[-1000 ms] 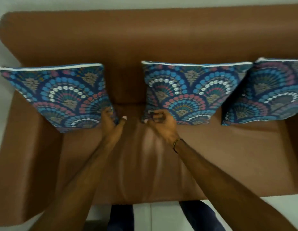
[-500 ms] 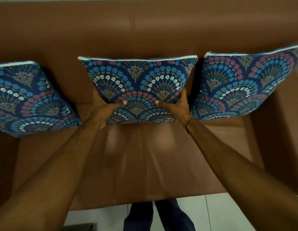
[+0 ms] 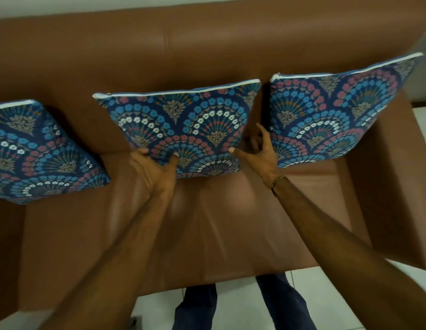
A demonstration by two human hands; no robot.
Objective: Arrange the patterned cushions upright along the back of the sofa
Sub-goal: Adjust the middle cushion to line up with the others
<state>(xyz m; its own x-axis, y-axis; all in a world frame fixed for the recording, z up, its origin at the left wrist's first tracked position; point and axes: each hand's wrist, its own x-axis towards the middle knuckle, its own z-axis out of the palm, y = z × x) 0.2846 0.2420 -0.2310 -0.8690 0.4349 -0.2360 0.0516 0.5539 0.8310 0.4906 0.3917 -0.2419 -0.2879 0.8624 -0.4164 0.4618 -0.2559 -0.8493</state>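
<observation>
Three blue cushions with a fan and flower pattern stand against the back of the brown leather sofa (image 3: pixel 207 51). The left cushion (image 3: pixel 38 151) leans and is cut off by the frame edge. The middle cushion (image 3: pixel 183 125) stands upright on the seat. My left hand (image 3: pixel 154 167) grips its lower left corner, thumb on the front and fingers behind. My right hand (image 3: pixel 262 151) is at its lower right edge with fingers spread, only the thumb tip touching the fabric. The right cushion (image 3: pixel 338 115) stands upright close beside it, next to the armrest.
The sofa seat (image 3: pixel 207 222) stretches bare in front of the cushions. The right armrest (image 3: pixel 393 186) rises at the right. Below the seat's front edge are white floor tiles (image 3: pixel 231 310) and my legs in dark trousers (image 3: pixel 286 306).
My right hand has let go of the middle cushion's right side and opened its fingers. My left hand still holds the lower left corner. The view has shifted slightly left.
</observation>
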